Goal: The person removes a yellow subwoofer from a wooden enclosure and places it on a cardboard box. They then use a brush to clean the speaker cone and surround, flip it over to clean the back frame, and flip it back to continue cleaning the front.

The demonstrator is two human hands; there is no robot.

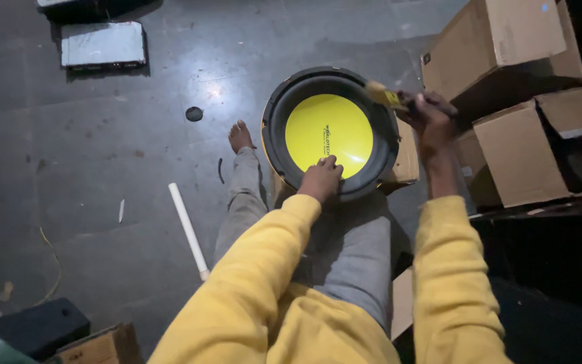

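Yellow sleeves nearest. Left hand rests flat on the speaker in the lap; right hand grips a brush at its rim. Brushing appears underway, extent unclear.

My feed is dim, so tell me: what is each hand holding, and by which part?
The right hand holds a small yellow-handled brush by its handle. The left hand rests on the near rim of the round black speaker with a yellow cone.
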